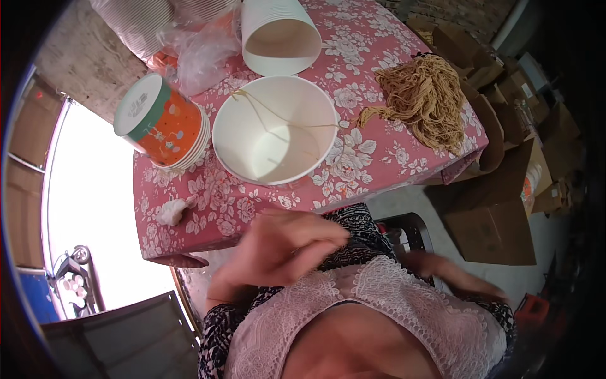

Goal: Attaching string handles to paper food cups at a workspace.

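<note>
Left hand (284, 246) hangs near one white bucket (274, 129), blurred fingers curled, grip unclear. Right hand (418, 263) blurs beside the lap (356, 224); its fingers cannot be read.

Daylight pours in from the left, where the tall open doorway (95, 189) is burnt out to flat white. The pink cloth tabletop with white flowers (353, 167) is evenly and moderately lit, while the brown cardboard boxes (492, 227) at the far right sink into dimness. Inside the upright round white tub (230, 145), a pale patch meets a soft grey shadow. Motion blur smears the person's bare left hand (287, 243) and the darker bare right hand (420, 262); the tan bundle of stringy strands (426, 104) is fairly crisp. Fisheye distortion bows the doorway's edge, and black vignetting rings the view.
</note>
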Motion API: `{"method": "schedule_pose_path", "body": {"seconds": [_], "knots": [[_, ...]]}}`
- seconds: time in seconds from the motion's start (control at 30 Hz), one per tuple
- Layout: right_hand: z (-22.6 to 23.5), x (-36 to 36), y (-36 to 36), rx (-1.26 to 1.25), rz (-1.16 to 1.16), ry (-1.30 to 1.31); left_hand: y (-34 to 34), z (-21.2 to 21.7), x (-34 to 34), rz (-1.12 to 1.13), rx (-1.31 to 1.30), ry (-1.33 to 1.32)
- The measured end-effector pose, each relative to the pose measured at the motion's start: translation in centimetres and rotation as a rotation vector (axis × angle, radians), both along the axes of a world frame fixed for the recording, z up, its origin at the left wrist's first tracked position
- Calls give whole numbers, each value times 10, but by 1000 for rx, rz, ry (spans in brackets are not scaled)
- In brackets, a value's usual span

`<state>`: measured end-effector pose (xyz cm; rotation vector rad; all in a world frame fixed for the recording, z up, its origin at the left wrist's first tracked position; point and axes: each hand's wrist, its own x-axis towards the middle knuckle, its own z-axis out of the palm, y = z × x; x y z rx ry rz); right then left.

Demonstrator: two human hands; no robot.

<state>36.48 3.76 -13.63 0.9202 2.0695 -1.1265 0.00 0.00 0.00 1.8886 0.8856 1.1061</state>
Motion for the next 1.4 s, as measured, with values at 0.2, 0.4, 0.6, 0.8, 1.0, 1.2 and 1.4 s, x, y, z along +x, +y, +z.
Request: {"method": "schedule_pose_path", "body": {"seconds": [0.2, 0.4, 0.6, 0.8, 1.0, 1.2, 1.4], "knots": [[96, -112, 60, 642, -370, 1045, 35, 28, -33, 523, 317, 206], [87, -166, 78, 962, -269, 1239, 73, 15, -42, 229, 304, 478], [74, -194, 83, 922, -315, 1376, 73, 21, -33, 221, -3, 491], [77, -194, 92, 698, -353, 1411, 65, 20, -36, 312, -46, 376], [83, -200, 104, 393, -430, 1428, 63, 16, -38, 427, -150, 148], [90, -200, 103, 465, -368, 1378, 66, 13, -36, 496, -130, 74], [92, -201, 105, 573, -373, 1463, 68, 16, -34, 559, -119, 173]]}}
